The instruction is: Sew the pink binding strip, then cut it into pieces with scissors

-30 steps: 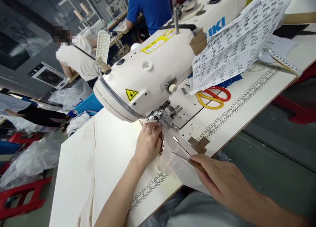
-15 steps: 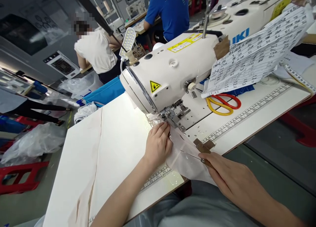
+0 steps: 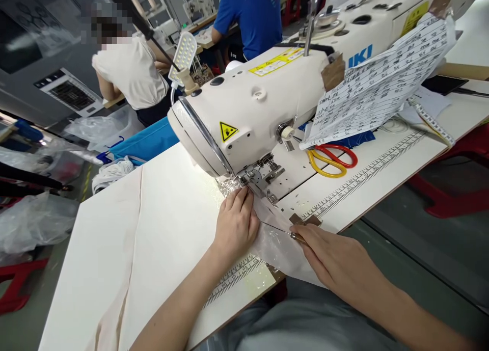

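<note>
A white sewing machine [image 3: 248, 106] stands over the table, its presser foot [image 3: 250, 180] low beside my fingers. Sheer pale fabric [image 3: 280, 251] runs from the foot towards my lap and over the table's front edge. My left hand [image 3: 237, 216] is closed on this fabric just in front of the foot, fingers bunched together and fingertips partly hidden. In my right hand [image 3: 328, 251] is an awl [image 3: 277, 228], gripped by its wooden handle. Its thin metal shaft points left over the fabric, with the tip close to my left thumb.
Red and yellow-handled scissors [image 3: 332, 160] lie right of the needle area, below a handwritten sheet [image 3: 374, 86]. A tape measure [image 3: 431, 119] rests farther right. A long pale fabric strip [image 3: 132, 259] crosses the table's left side. Two seated people [image 3: 132, 76] work beyond the machine.
My right hand has brought the awl left, so its tip is now near my left thumb. The left hand keeps its place by the presser foot. The whole view has shifted a little.
</note>
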`<state>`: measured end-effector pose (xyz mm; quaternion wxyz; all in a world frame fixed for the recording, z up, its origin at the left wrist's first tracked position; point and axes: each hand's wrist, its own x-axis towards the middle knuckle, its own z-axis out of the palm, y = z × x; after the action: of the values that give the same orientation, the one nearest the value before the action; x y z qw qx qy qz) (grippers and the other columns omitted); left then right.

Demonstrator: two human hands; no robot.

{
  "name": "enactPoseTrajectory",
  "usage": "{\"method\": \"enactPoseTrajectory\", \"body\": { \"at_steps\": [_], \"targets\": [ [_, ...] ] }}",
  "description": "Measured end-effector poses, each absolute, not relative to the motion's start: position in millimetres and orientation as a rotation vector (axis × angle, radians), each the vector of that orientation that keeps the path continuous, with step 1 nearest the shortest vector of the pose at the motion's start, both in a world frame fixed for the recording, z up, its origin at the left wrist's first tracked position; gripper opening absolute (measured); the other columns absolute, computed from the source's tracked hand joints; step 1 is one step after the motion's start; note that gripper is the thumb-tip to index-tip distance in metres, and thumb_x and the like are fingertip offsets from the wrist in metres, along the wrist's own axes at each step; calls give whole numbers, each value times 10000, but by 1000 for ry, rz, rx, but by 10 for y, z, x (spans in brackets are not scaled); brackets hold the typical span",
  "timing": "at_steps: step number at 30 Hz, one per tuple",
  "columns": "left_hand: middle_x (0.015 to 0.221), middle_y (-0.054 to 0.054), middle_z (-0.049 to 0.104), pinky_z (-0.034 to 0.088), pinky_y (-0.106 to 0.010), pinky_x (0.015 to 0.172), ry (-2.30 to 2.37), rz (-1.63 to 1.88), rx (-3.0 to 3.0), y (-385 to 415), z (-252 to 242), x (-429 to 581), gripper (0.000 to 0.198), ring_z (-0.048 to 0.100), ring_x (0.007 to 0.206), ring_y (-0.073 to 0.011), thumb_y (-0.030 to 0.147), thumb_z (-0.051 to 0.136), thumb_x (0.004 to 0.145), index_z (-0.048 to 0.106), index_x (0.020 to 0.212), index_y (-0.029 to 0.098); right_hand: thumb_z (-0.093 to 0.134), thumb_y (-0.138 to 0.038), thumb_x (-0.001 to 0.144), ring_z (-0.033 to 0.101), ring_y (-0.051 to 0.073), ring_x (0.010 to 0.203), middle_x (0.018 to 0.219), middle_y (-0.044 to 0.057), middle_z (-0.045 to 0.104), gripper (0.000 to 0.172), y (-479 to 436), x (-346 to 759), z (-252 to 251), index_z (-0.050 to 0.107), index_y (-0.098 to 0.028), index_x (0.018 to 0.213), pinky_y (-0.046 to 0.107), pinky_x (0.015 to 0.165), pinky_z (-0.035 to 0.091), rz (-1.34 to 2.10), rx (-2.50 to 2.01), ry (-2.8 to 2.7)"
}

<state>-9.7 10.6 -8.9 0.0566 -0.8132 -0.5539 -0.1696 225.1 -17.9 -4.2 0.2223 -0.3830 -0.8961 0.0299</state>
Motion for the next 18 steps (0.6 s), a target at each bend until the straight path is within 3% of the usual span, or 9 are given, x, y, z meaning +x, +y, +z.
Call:
{"method": "enactPoseTrajectory", "body": {
  "at_steps": [6,18],
  "targets": [
    [1398,-234,539,431,-539,1093,-1675,-434,-2470,59,-97,-57,462,459,1347,-357,196,422,924,522,1348,44,379,-28,914,708,168,763,915,78,728,312,-136,2197,-28,591,-143,1111,241,571,505,62,-1072,-2481],
    [1430,-205,525,400,-522,1105,-1663,-426,-2449,-35,-80,13,487,446,1372,-344,193,425,916,474,1389,92,402,-18,897,677,166,691,883,57,698,322,-73,2095,18,584,-132,1136,253,518,458,148,-1136,-2575]
  ]
}}
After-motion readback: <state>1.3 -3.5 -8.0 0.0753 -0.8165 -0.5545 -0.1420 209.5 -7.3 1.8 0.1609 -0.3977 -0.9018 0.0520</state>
